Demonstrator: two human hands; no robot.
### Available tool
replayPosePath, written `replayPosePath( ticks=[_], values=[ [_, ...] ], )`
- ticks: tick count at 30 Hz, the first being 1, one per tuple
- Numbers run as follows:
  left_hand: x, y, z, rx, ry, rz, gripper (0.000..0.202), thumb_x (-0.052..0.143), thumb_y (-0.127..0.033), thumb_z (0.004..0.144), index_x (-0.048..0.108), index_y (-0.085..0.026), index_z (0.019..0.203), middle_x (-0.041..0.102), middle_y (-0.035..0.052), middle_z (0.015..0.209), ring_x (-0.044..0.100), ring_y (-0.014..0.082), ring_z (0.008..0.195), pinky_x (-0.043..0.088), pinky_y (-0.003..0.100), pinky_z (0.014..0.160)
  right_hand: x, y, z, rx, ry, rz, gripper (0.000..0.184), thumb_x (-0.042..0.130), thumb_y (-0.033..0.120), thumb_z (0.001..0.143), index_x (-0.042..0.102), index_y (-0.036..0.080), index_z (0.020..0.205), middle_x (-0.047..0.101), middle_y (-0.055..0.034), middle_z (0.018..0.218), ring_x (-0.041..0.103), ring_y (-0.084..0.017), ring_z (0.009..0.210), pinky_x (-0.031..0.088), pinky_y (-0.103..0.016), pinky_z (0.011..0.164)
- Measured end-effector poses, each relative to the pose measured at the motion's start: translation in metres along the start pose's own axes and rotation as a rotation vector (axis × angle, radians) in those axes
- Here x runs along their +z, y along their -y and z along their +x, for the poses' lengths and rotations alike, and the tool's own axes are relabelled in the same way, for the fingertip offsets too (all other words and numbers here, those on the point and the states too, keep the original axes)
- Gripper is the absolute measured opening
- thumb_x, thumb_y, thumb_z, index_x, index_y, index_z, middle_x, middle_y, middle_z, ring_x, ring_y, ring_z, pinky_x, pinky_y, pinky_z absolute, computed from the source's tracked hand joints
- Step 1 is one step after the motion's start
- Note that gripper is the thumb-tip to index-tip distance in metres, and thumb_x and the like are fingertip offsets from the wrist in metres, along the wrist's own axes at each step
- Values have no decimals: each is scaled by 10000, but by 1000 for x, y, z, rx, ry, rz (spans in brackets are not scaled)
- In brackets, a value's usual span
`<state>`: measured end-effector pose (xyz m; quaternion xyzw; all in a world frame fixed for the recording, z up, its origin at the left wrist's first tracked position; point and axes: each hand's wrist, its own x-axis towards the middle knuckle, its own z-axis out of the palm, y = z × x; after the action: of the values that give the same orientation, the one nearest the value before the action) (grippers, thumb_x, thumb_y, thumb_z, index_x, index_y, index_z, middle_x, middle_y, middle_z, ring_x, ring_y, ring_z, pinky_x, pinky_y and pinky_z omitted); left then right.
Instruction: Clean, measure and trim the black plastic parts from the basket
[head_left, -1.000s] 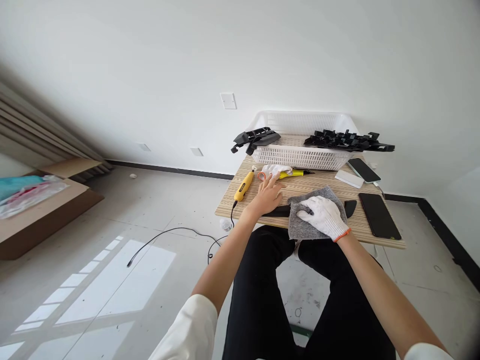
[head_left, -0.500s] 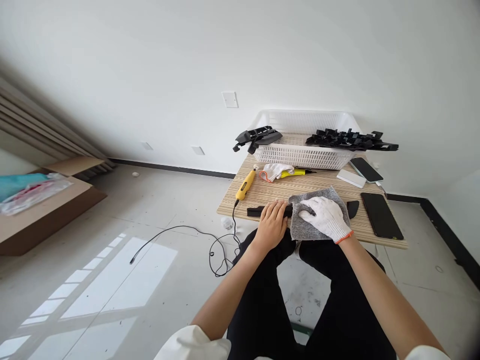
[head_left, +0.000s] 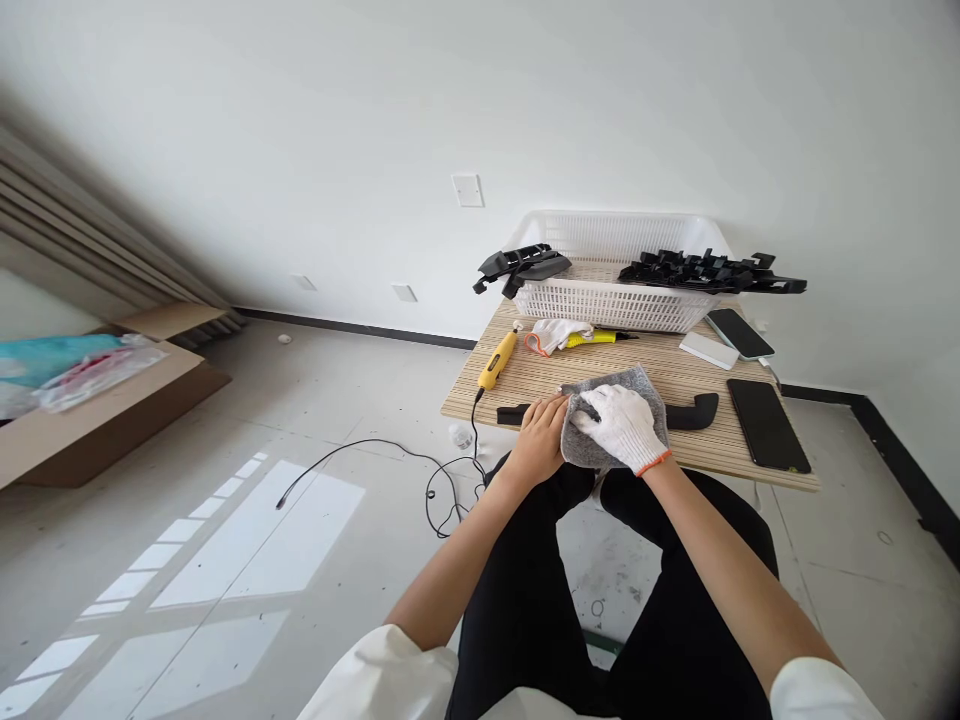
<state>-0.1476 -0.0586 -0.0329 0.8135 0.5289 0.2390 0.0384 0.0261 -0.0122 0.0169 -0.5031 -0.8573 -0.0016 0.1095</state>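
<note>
A long black plastic part (head_left: pixel 688 414) lies along the front of the small wooden table (head_left: pixel 675 366). My bare left hand (head_left: pixel 541 438) rests on its left section, fingers curled over it. My right hand (head_left: pixel 619 427), in a white knit glove with an orange cuff, presses a grey cloth (head_left: pixel 639 392) onto the middle of the part. The cloth hides that section; both ends of the part stick out.
A yellow corded rotary tool (head_left: pixel 497 361), a spare white glove (head_left: pixel 555 335) and a yellow-handled tool (head_left: pixel 596 339) lie behind. A white basket (head_left: pixel 611 300) bears black parts (head_left: pixel 712 271). Phones (head_left: pixel 767 424) sit at right. A cable (head_left: pixel 375 455) trails on the floor; a cardboard box (head_left: pixel 82 400) stands at left.
My left hand drew back from the spare glove and settled on the black part's left section. The gloved right hand and cloth slid left along the part, uncovering its right end.
</note>
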Motion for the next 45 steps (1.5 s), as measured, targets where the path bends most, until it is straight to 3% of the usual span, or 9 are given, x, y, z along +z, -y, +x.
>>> replayPosePath(
  ticks=[4, 7, 10, 14, 17, 23, 30, 35, 45],
  values=[
    [-11, 13, -4, -81, -58, -1, 468, 479, -307, 974, 440, -193, 1426, 530, 121, 1449, 390, 254, 1431, 189, 484, 1234, 2, -10, -3, -18, -38, 22, 422, 486, 550, 952, 708, 244, 1140, 717, -70, 1060, 628, -241, 989, 413, -346, 840],
    [-19, 29, -13, -176, -126, -70, 437, 483, -372, 995, 443, -207, 1398, 545, 125, 1414, 431, 259, 1404, 310, 480, 1186, 2, -22, -6, -4, -45, 22, 410, 499, 547, 948, 715, 246, 1123, 719, -67, 1070, 627, -240, 991, 408, -345, 846],
    [-22, 42, -22, -320, -193, -181, 412, 509, -358, 990, 461, -216, 1374, 595, 120, 1341, 561, 242, 1278, 462, 415, 1067, 2, -31, -8, 47, -45, 15, 410, 515, 546, 938, 715, 246, 1131, 722, -66, 1092, 626, -249, 1000, 412, -348, 831],
    [-21, 48, -24, -467, -327, -265, 269, 574, -323, 951, 614, -205, 1190, 714, 85, 1115, 672, 233, 1075, 524, 402, 980, 1, -32, -9, 51, -41, 8, 399, 526, 539, 931, 715, 252, 1133, 723, -61, 1100, 626, -248, 1000, 413, -351, 824],
    [-21, 47, -20, -507, -340, -334, 196, 614, -327, 916, 685, -205, 1052, 745, 61, 992, 705, 227, 943, 557, 397, 912, 0, -28, -8, 47, -32, 0, 391, 534, 544, 925, 720, 250, 1104, 724, -64, 1079, 624, -243, 987, 406, -348, 816],
    [-20, 45, -20, -508, -368, -398, 218, 644, -322, 879, 718, -205, 1047, 757, 64, 994, 708, 231, 938, 566, 415, 921, 3, -25, -2, 18, -50, 21, 359, 553, 532, 918, 730, 260, 1071, 727, -48, 1051, 624, -239, 969, 395, -345, 804],
    [-15, 38, -25, -425, -375, -398, 195, 594, -319, 913, 724, -194, 988, 755, 64, 1083, 700, 208, 989, 364, 493, 1180, 7, -12, 9, -48, -69, 67, 375, 552, 525, 921, 749, 230, 1041, 737, -48, 1026, 635, -229, 941, 391, -341, 819],
    [-16, 38, -26, -422, -377, -411, 191, 578, -310, 918, 723, -204, 983, 759, 55, 1061, 695, 204, 978, 363, 496, 1182, 10, -7, 11, -41, -74, 81, 441, 512, 532, 940, 713, 235, 1197, 728, -72, 1090, 629, -244, 988, 391, -350, 841],
    [-15, 38, -28, -434, -348, -388, 201, 562, -293, 915, 732, -218, 995, 757, 52, 996, 689, 218, 936, 494, 448, 1021, 5, 14, 19, -13, -25, 40, 411, 555, 580, 892, 724, 273, 1106, 685, -72, 1162, 607, -256, 1005, 412, -359, 807]
  ],
)
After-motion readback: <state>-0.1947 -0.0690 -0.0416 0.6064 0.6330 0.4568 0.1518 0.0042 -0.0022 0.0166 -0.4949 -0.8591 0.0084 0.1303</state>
